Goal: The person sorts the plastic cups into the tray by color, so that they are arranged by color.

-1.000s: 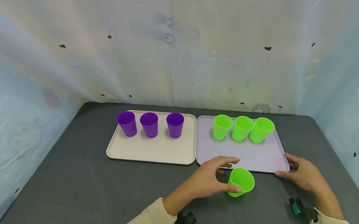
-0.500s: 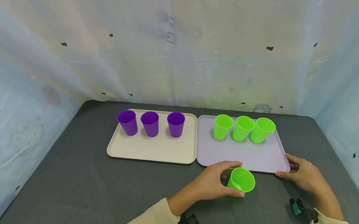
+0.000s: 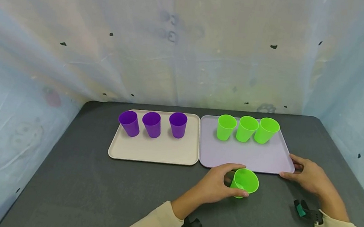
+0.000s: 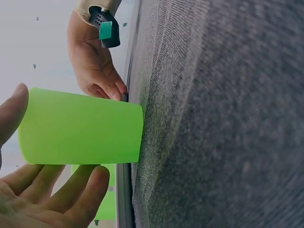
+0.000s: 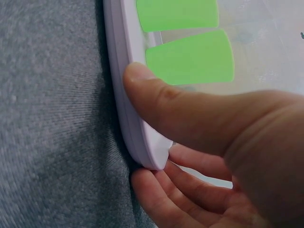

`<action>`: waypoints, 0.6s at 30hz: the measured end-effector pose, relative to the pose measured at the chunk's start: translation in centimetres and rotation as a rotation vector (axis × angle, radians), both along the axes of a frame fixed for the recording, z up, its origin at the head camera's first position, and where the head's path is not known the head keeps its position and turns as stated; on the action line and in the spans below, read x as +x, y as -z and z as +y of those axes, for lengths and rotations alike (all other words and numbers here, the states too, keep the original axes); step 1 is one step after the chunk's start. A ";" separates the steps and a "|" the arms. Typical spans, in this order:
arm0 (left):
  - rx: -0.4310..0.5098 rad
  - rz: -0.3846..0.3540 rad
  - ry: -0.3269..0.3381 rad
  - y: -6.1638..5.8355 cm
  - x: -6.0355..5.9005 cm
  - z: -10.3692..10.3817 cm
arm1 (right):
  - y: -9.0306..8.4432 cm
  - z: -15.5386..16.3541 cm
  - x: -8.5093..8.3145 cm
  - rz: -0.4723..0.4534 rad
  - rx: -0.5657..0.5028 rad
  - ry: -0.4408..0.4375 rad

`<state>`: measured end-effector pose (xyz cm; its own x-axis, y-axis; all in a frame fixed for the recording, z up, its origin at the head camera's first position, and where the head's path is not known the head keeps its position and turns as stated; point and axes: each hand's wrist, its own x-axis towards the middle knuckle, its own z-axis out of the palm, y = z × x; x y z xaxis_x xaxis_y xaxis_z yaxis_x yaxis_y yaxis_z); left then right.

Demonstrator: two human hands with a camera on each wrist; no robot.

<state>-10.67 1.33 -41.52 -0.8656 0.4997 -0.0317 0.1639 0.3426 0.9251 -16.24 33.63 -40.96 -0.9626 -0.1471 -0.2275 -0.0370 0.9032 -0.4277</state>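
Note:
My left hand (image 3: 215,184) holds a green plastic cup (image 3: 246,181) in front of the lavender tray (image 3: 247,161), thumb on the near side and fingers on the far side. In the left wrist view that cup (image 4: 83,128) stands with its base on the dark cloth. At the tray's front right corner my right hand (image 3: 308,176) grips the edge. The right wrist view shows the thumb over the tray's rim (image 5: 137,102) and the fingers around the corner. Several green cups (image 3: 247,130) stand along the tray's back edge.
Left of the lavender tray, its side touching, lies a cream tray (image 3: 153,153) with three purple cups (image 3: 152,125) near its back. Dark grey cloth (image 3: 90,193) covers the table. Pale curtains (image 3: 189,54) hang behind and at both sides.
My left hand has moved slightly right and its thumb and fingers have come in against the green cup. The right hand has stayed at the tray corner.

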 end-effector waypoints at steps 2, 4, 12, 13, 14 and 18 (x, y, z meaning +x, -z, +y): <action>0.014 -0.020 -0.007 0.0 0.0 0.0 | 0.0 0.0 0.0 0.000 -0.002 0.001; 0.017 -0.026 -0.014 0.0 0.0 0.1 | 0.0 0.1 0.0 -0.001 -0.003 0.001; 0.039 -0.023 -0.059 -0.4 -0.3 -0.2 | 0.0 0.2 -0.1 0.001 -0.006 0.000; 0.044 -0.024 -0.061 -0.5 -0.3 -0.3 | 0.0 0.2 -0.1 0.001 -0.007 -0.001; 0.048 -0.024 -0.063 -0.6 -0.4 -0.4 | 0.0 0.2 -0.2 0.001 -0.009 0.000; 0.067 -0.018 -0.082 -1.1 -0.8 -1.0 | 0.2 0.2 -0.1 0.000 -0.011 0.000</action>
